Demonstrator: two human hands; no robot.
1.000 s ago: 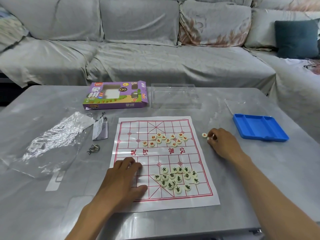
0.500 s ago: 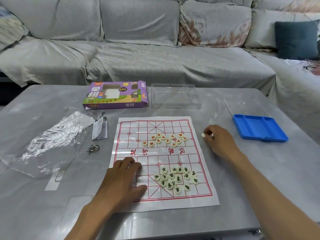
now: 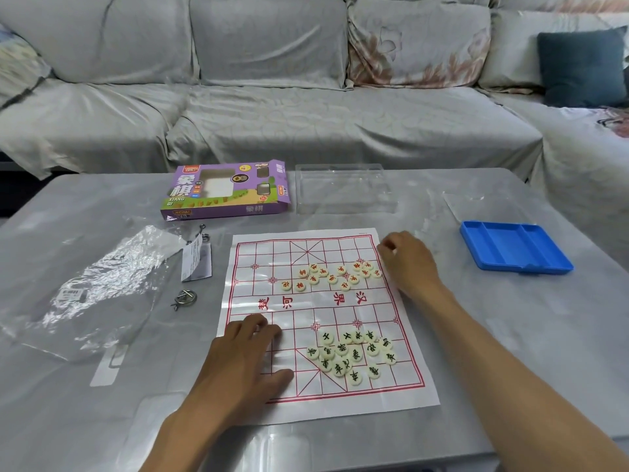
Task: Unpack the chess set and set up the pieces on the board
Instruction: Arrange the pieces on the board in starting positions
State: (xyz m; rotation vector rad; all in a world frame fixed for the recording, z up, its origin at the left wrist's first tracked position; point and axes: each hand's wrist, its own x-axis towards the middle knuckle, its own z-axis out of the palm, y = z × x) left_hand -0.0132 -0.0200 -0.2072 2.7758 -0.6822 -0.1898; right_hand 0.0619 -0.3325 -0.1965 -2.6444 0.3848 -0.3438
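Paper board (image 3: 311,311) lies flat on grey surface (image 3: 510,335). Left hand (image 3: 243,362) rests flat on near-left corner of board, fingers straight, holding nothing. Right hand (image 3: 410,264) at far-right edge of board, fingers curled in; whether its grip holds piece cannot tell. Red pieces (image 3: 335,275) clustered on far half, just left of right hand; green pieces (image 3: 354,356) clustered on near half. Purple box (image 3: 226,190) and clear tray (image 3: 343,189) beyond board; blue tray (image 3: 514,247) far right; plastic bag (image 3: 92,287) left
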